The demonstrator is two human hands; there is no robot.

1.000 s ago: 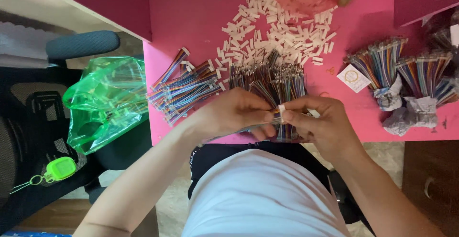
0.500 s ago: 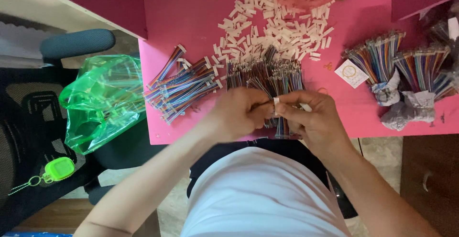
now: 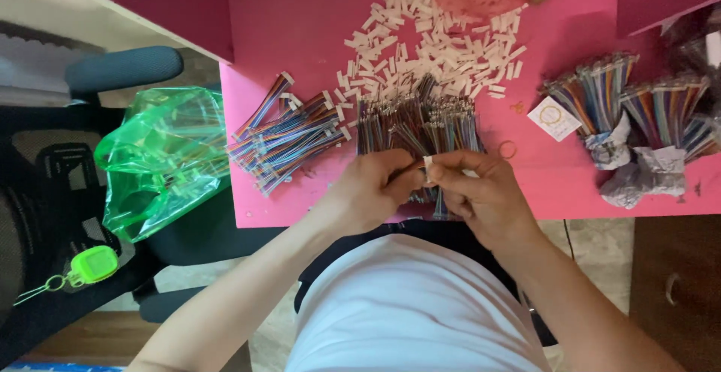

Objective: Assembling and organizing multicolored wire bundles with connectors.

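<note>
Both hands are working at the near edge of the pink table (image 3: 300, 27). The left hand (image 3: 372, 192) and the right hand (image 3: 481, 195) are meeting fingertip to fingertip, together pinching a small white connector (image 3: 427, 161) between thumbs and forefingers. Thin wires are trailing down from it behind the fingers; whether they are seated in it cannot be told. The hands are hovering over a loose spread of multicoloured wires (image 3: 417, 124). A heap of white connectors (image 3: 435, 42) is lying beyond it, further up the table. A finished-looking bundle of coloured wire leads (image 3: 285, 143) is sitting to the left. 2 wrapped wire bunches (image 3: 631, 117) are lying to the right. A green plastic bag (image 3: 161, 162) is hanging off the table's left edge.
</note>
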